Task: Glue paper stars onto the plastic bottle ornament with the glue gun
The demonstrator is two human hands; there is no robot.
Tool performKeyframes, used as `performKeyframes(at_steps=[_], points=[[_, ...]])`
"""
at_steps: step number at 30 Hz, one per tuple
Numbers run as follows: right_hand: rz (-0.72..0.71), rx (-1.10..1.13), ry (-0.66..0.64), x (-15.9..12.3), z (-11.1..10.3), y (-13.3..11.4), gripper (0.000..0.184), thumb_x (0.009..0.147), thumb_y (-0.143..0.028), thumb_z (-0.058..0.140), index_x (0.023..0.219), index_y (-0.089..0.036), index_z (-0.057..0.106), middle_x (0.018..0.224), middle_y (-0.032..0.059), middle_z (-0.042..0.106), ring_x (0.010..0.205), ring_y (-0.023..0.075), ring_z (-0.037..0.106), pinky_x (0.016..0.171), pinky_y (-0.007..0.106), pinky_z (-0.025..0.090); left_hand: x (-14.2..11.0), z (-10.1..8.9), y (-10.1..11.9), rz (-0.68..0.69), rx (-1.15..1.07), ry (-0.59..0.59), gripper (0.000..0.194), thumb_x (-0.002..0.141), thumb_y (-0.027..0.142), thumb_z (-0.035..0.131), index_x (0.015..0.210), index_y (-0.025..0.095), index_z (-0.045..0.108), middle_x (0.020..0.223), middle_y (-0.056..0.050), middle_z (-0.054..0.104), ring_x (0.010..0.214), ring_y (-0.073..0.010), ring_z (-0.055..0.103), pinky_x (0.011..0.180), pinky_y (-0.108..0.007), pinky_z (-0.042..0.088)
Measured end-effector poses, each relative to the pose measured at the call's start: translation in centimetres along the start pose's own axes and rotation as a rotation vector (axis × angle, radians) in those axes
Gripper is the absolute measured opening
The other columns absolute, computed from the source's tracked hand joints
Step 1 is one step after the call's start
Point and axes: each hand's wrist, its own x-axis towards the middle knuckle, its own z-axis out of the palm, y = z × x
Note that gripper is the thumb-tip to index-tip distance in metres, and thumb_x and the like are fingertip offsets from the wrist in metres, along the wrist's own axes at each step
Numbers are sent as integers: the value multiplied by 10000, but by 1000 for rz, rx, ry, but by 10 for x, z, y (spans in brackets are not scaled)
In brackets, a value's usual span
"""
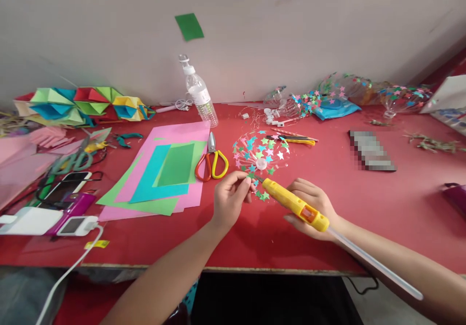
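My right hand (315, 203) is wrapped round a yellow glue gun (286, 198), with a long clear glue stick (378, 266) sticking out of its back end. The gun's nozzle points left, close to the fingertips of my left hand (233, 194). Thumb and forefinger of that hand pinch a small green paper star (251, 175). Just beyond lies a clear plastic piece with splayed strips (261, 164), dotted with pink, blue, green and white stars. Scissors (211, 159) with one red and one yellow handle rest to the left of it.
Stacked coloured paper (174, 167) lies left, beside a clear bottle (200, 94). Folded paper ornaments (76, 104) stand back left. Phones, cables and a power bank (74, 211) crowd the left. More star-covered plastic pieces (404, 97) sit back right; a dark blurred object (371, 150) lies right.
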Motion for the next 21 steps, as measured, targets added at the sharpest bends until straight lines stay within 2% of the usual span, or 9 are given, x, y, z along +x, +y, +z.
performKeyframes(at_steps=[6,15,21], points=[[14,-41,-56,-2,4,2,208,891,-332,480,721,-217,447,642,19,499,597,158,438,565,298,378,-1,2,-1,-24,67,-28,208,862,317,573,725,160,584,615,23,597,444,-59,514,450,-174,449],[55,-69,-96,-4,6,4,205,889,-318,477,714,-212,465,631,18,494,589,157,449,555,289,374,-3,0,-1,-16,90,-42,207,881,301,548,730,161,574,614,21,587,451,-62,514,464,-179,449],[-11,-121,-95,-2,5,4,173,880,-276,487,724,-213,449,638,14,486,599,151,428,557,285,357,-3,1,1,-23,81,-48,217,882,312,547,730,158,573,608,21,579,447,-59,507,464,-180,447]])
